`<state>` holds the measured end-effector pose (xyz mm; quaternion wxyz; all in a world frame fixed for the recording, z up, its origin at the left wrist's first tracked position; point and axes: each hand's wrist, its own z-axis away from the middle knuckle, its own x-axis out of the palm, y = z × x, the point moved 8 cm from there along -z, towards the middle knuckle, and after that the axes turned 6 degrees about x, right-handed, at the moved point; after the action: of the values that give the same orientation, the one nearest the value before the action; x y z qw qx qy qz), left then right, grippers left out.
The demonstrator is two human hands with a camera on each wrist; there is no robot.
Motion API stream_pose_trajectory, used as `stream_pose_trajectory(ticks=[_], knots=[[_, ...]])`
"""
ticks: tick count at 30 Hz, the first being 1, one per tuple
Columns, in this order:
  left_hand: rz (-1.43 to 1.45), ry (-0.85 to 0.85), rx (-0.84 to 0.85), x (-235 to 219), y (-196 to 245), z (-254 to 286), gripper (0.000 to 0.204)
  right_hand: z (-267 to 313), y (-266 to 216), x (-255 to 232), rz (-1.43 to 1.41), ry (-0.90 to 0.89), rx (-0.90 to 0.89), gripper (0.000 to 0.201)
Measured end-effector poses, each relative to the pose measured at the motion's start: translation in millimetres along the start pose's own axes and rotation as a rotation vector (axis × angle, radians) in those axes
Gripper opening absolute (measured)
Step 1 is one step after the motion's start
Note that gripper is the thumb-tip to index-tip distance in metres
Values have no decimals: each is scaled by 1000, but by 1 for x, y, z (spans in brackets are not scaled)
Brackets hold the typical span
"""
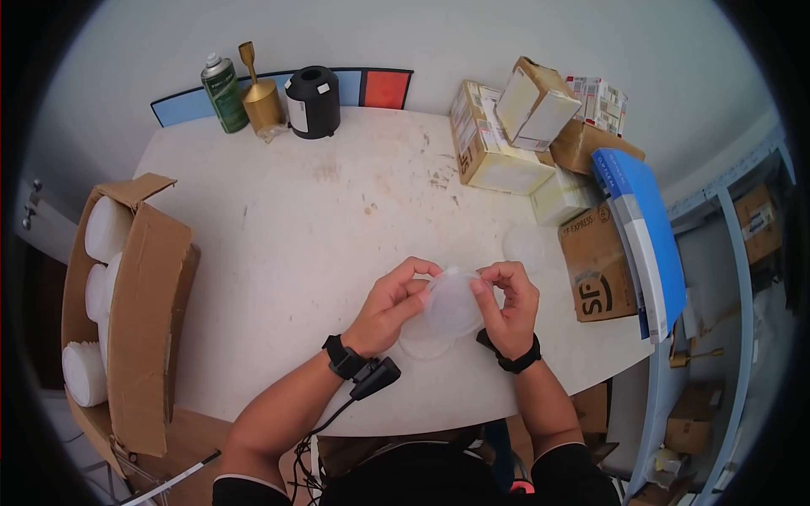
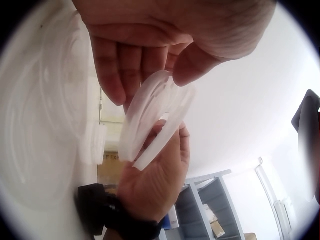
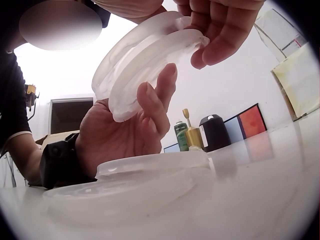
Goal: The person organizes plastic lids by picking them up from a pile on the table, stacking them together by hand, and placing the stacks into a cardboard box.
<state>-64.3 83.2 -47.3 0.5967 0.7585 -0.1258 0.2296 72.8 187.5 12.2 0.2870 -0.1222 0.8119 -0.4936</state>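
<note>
Over the front of the table, both hands hold a pair of round, translucent white plastic lids [image 1: 454, 308] tilted up on edge. The left hand [image 1: 384, 310] pinches one side of their rims between thumb and fingers. On the opposite side, the right hand [image 1: 511, 310] grips the rim, thumb toward the person. A narrow gap shows between the two lids [image 3: 150, 62] in the right wrist view. Right below the hands, more such lids [image 1: 424, 346] lie on the table, partly covered by the held pair. Another flat translucent lid [image 1: 524, 246] lies beyond the right hand.
At left stands an open cardboard box [image 1: 152, 320] with stacked white round containers [image 1: 108, 228]. Several cartons [image 1: 506, 143] and a blue binder [image 1: 645, 236] line the right side. A spray can [image 1: 224, 94], a brass-coloured piece [image 1: 262, 101] and a black cylinder [image 1: 313, 103] stand at the back.
</note>
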Motion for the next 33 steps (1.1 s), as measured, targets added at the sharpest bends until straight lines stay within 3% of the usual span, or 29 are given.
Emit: stream_pose_trajectory(ticks=[24,33], knots=[[-179,18,-32,7,2,0,34,1,-20,2,110,29,-122,12],[-172,66,-28,5,4,1,30,0,-23,3,165,27,-209,26]])
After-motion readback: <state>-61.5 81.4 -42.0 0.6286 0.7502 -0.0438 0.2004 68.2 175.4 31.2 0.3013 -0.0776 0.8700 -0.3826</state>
